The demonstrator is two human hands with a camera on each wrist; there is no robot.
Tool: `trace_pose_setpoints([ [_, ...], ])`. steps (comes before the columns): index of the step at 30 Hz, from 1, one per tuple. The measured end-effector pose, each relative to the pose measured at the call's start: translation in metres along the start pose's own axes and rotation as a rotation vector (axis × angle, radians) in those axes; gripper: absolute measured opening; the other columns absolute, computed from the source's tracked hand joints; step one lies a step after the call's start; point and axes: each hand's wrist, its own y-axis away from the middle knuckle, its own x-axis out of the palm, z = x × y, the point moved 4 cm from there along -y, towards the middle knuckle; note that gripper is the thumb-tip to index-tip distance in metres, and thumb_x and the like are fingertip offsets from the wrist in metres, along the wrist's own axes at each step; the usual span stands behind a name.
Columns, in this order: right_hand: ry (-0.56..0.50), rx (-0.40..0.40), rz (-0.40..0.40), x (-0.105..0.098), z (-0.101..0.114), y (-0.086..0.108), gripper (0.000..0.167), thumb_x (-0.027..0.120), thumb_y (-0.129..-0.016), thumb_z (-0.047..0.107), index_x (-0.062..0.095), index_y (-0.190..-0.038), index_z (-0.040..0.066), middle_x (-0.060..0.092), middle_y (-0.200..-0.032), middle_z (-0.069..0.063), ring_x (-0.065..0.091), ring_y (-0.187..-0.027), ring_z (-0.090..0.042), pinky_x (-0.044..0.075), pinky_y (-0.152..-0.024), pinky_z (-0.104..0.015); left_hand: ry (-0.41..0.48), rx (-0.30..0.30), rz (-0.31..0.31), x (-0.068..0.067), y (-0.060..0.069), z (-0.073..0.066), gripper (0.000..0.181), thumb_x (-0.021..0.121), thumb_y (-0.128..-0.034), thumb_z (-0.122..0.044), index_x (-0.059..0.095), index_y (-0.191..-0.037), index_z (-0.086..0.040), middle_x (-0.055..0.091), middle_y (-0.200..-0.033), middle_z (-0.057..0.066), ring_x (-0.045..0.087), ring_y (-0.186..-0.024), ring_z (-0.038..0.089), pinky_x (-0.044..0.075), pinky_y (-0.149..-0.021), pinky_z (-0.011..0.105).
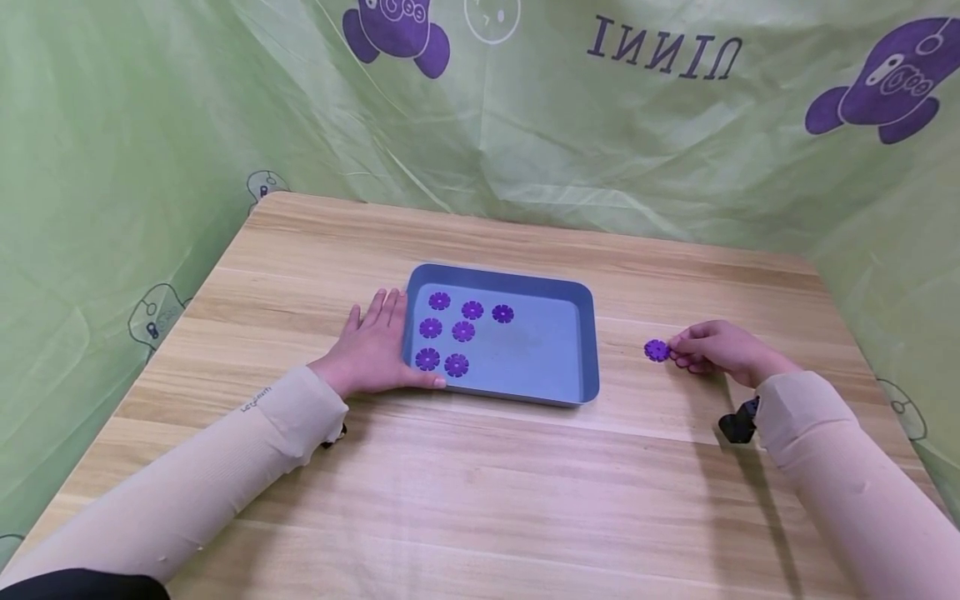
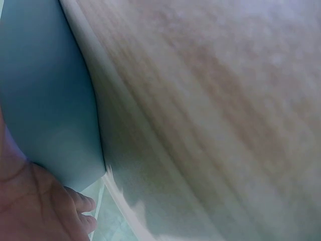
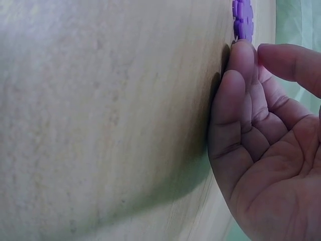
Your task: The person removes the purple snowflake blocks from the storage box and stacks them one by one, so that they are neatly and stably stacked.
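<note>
A blue-grey rectangular tray [image 1: 555, 342] stands on the wooden table, with several purple notched plastic discs [image 1: 463, 331] lying apart in its left half. My left hand [image 1: 378, 346] rests against the tray's left end, fingers spread straight along the side and thumb along the near rim. To the right of the tray, my right hand [image 1: 716, 348] pinches one purple notched disc [image 1: 657, 350] by its edge, low over the table. In the right wrist view the same disc [image 3: 243, 20] shows at the fingertips, partly cut off by the frame.
The wooden table [image 1: 480, 492] reaches to a green printed curtain [image 1: 540, 150] at the back and both sides. A black wrist camera [image 1: 738, 423] hangs beneath the right sleeve. The tray has low raised walls.
</note>
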Motion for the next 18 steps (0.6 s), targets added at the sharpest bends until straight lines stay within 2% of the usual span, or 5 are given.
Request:
trace_pose_setpoints([
  [18, 0.014, -0.021, -0.010, 0.0013, -0.0012, -0.0021, 0.023, 0.050, -0.109, 0.011, 0.065, -0.113, -0.005, 0.067, -0.089, 0.004, 0.061, -0.078, -0.005, 0.055, -0.073, -0.022, 0.011, -0.002, -0.011, 0.0027, -0.0018, 0.0009, 0.152, 0.069, -0.0680, -0.088, -0.006, -0.162, 0.004, -0.005, -0.170, 0.023, -0.012, -0.156, 0.037, -0.008, -0.122, 0.060],
])
